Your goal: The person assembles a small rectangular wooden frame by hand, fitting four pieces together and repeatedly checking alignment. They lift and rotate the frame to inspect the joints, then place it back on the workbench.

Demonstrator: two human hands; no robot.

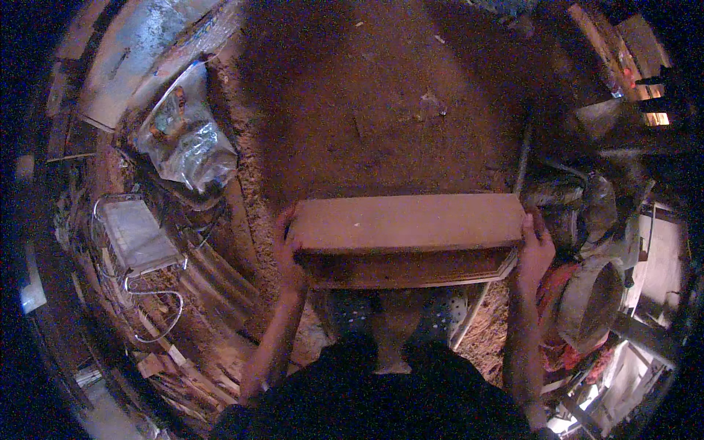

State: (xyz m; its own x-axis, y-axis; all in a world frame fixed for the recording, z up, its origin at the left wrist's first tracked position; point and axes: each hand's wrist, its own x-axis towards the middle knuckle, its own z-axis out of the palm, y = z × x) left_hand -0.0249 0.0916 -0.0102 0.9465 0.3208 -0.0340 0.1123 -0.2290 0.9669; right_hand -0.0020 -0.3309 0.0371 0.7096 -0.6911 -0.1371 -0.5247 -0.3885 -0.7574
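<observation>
A long wooden box [411,220], open on the side nearest me, is held level in front of my body. Its smooth brown top panel faces up, and the dark hollow shows below the panel's near edge. My left hand [288,253] grips the box's left end, its fingers partly hidden in shadow. At the opposite end my right hand [537,246] has its fingers wrapped over the edge. What lies inside the hollow, if anything, is too dark to tell.
Brown dirt floor [381,110] stretches ahead. Left of it are a clear plastic sheet [191,147], a metal-framed chair [139,231] and scrap wood [183,374]. A round basin-like container [590,304] stands at the right beside red cloth [557,286].
</observation>
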